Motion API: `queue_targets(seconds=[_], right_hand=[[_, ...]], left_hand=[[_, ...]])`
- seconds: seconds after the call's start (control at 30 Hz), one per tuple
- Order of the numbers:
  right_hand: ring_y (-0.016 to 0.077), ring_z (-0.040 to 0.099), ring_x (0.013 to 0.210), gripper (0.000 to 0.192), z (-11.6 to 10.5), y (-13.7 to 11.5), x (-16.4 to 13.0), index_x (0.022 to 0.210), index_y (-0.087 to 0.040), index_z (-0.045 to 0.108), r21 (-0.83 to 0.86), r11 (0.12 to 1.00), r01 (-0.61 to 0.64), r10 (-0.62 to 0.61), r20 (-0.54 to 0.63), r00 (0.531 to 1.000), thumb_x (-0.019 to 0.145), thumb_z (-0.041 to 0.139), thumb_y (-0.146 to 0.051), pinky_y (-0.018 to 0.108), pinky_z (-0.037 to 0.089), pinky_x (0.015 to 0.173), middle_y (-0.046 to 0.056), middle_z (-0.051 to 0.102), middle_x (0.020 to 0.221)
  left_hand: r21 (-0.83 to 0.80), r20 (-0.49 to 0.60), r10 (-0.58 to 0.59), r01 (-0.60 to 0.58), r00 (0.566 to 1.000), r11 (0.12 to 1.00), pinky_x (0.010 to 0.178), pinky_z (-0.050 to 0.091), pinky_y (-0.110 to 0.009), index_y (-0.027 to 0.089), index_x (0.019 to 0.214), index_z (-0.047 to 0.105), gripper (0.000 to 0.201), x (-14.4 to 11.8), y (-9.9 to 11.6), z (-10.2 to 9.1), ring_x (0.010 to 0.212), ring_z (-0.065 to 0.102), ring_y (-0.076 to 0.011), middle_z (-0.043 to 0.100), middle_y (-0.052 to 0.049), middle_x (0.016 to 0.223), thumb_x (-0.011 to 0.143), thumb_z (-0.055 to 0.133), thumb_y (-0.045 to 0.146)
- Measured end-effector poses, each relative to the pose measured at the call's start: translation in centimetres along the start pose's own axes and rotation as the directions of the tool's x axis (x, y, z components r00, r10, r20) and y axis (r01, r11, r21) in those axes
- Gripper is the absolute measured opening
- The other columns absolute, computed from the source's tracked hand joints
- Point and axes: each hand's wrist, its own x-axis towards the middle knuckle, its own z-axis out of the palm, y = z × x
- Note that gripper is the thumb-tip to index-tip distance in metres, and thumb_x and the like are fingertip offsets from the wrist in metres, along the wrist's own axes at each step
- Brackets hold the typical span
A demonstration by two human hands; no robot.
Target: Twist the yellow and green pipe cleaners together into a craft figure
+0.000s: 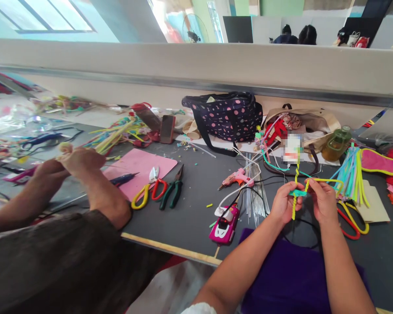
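Observation:
My left hand (pixel 285 204) pinches a twisted yellow pipe cleaner (pixel 294 209) where a teal pipe cleaner (pixel 298 192) crosses it. The twisted piece stands roughly upright, its ends showing above and below my fingers. Close beside it, my right hand (pixel 323 201) grips a bent length of yellow pipe cleaner (pixel 327 180) near the teal crossing. Its free end loops out to the right above my knuckles. Scissors with red and yellow handles (pixel 363 227) lie just right of my right wrist. A purple cloth (pixel 291 274) is below my forearms.
A pink glue gun (pixel 237 178), a magenta power strip (pixel 225 224) and silver wires (pixel 257 196) lie left of my hands. Blue and yellow pipe cleaners (pixel 352 174) and a bottle (pixel 336 143) stand right. A co-worker's hands (pixel 81 161) work at far left, near pliers (pixel 173 189).

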Motion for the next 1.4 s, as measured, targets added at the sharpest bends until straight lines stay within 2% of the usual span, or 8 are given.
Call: queue_targets(seconds=[0.13, 0.3, 0.5, 0.73, 0.93, 1.13, 1.4], right_hand=[[0.0116, 0.059, 0.062, 0.021, 0.0, 0.0, 0.1, 0.071, -0.018, 0.071, 0.095, 0.994, -0.060, 0.056, 0.038, 0.998, 0.059, 0.082, -0.032, 0.025, 0.046, 0.060, 0.000, 0.068, 0.070], [0.0106, 0.058, 0.059, 0.022, 0.2, 0.1, 0.2, 0.070, -0.018, 0.068, 0.092, 0.995, -0.035, 0.028, 0.077, 0.997, 0.061, 0.081, -0.035, 0.024, 0.046, 0.059, -0.002, 0.066, 0.068], [0.0102, 0.057, 0.062, 0.023, 0.2, 0.3, 0.1, 0.074, -0.018, 0.070, 0.082, 0.996, 0.025, -0.027, 0.023, 0.999, 0.062, 0.081, -0.034, 0.024, 0.045, 0.060, -0.001, 0.066, 0.071], [0.0102, 0.056, 0.063, 0.019, 0.1, 0.1, 0.1, 0.073, -0.019, 0.070, 0.089, 0.996, 0.011, -0.016, 0.054, 0.998, 0.064, 0.080, -0.033, 0.023, 0.044, 0.061, -0.001, 0.066, 0.071], [0.0112, 0.056, 0.060, 0.020, 0.2, -0.6, -0.2, 0.074, -0.018, 0.068, 0.092, 0.996, -0.014, 0.006, 0.080, 0.997, 0.065, 0.077, -0.034, 0.024, 0.044, 0.055, 0.000, 0.067, 0.073], [0.0098, 0.054, 0.052, 0.021, 0.1, -1.2, -0.4, 0.075, -0.019, 0.065, 0.124, 0.992, -0.008, -0.003, 0.090, 0.996, 0.067, 0.075, -0.036, 0.022, 0.041, 0.047, -0.002, 0.062, 0.066], [0.0073, 0.048, 0.048, 0.023, 0.0, -1.6, -0.2, 0.071, -0.017, 0.066, 0.094, 0.996, -0.010, 0.008, 0.019, 1.000, 0.063, 0.078, -0.035, 0.019, 0.035, 0.042, -0.002, 0.062, 0.063]], left_hand=[[-0.079, -0.008, -0.030, 0.029, 1.000, 0.996, 0.033, 0.032, -0.016, 0.012, 0.079, 0.060, 0.022, 0.0, -0.2, 0.0, 0.042, 0.048, -0.0068, 0.055, 0.001, 0.061, 0.069, 0.068, 0.030], [-0.113, -0.013, 0.000, -0.001, 1.000, 0.994, 0.033, 0.033, -0.016, 0.012, 0.079, 0.059, 0.023, 0.2, -0.3, 0.1, 0.043, 0.049, -0.0054, 0.058, 0.001, 0.069, 0.068, 0.071, 0.028], [-0.029, -0.005, 0.027, -0.027, 1.000, 0.999, 0.035, 0.038, -0.017, 0.012, 0.079, 0.058, 0.026, 0.1, -0.1, 0.3, 0.042, 0.048, -0.0067, 0.055, 0.002, 0.061, 0.071, 0.070, 0.034], [0.116, -0.013, 0.116, -0.113, 0.993, 0.987, 0.035, 0.041, -0.018, 0.013, 0.078, 0.057, 0.034, -0.3, 0.1, 0.7, 0.041, 0.048, -0.0068, 0.054, 0.002, 0.061, 0.071, 0.069, 0.045], [0.213, 0.024, 0.165, -0.167, 0.986, 0.963, 0.040, 0.046, -0.020, 0.013, 0.078, 0.060, 0.030, -1.0, 0.3, 1.0, 0.046, 0.052, -0.0080, 0.057, 0.001, 0.067, 0.072, 0.069, 0.041], [0.196, 0.090, 0.163, -0.178, 0.982, 0.964, 0.046, 0.049, -0.024, 0.012, 0.083, 0.063, 0.023, -1.0, 0.1, 0.8, 0.054, 0.057, -0.0122, 0.065, -0.006, 0.081, 0.067, 0.065, 0.028], [0.160, 0.100, 0.128, -0.143, 0.987, 0.977, 0.051, 0.048, -0.027, 0.009, 0.087, 0.067, 0.033, -0.5, 0.1, 0.2, 0.061, 0.060, -0.0169, 0.067, -0.012, 0.084, 0.063, 0.055, 0.028]])
